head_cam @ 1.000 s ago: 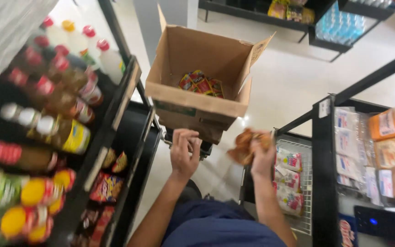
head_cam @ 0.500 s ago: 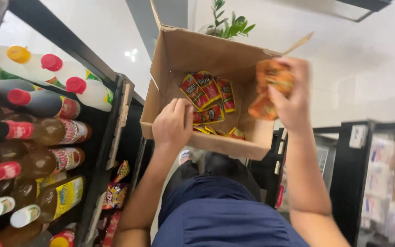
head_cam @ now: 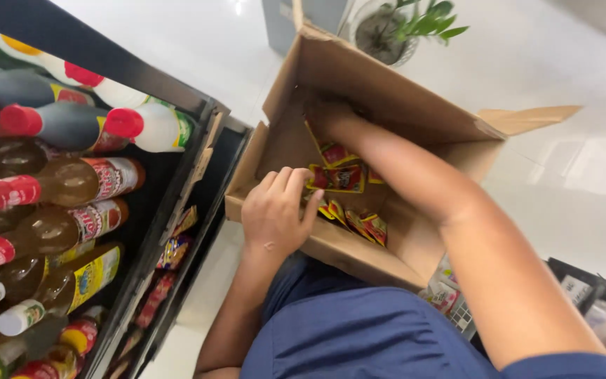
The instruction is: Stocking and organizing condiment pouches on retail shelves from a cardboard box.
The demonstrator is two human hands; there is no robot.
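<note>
The cardboard box (head_cam: 387, 105) was taken as landmark: brown corrugated card, flaps open, matte and creased, resting against the person's lap. The left hand (head_cam: 275, 210) was laid over the box's near rim, fingers curled on the edge, gripping it. The right hand (head_cam: 327, 116) was pushed deep to the box's far inner wall; whether it was closed on anything could not be told, as the fingers were shadowed. The sachets (head_cam: 338, 179), small flat glossy red-and-yellow packets, were scattered on the box floor, between the two hands. The step was judged as reaching in for sachets; a next move would call for a pinch on thin, slippery packets. Left of the box, a dark shelf (head_cam: 198, 168) was seen with sauce bottles (head_cam: 71, 182), red-capped and smooth. Behind the box, a potted plant (head_cam: 415, 28) stood on the pale floor.
</note>
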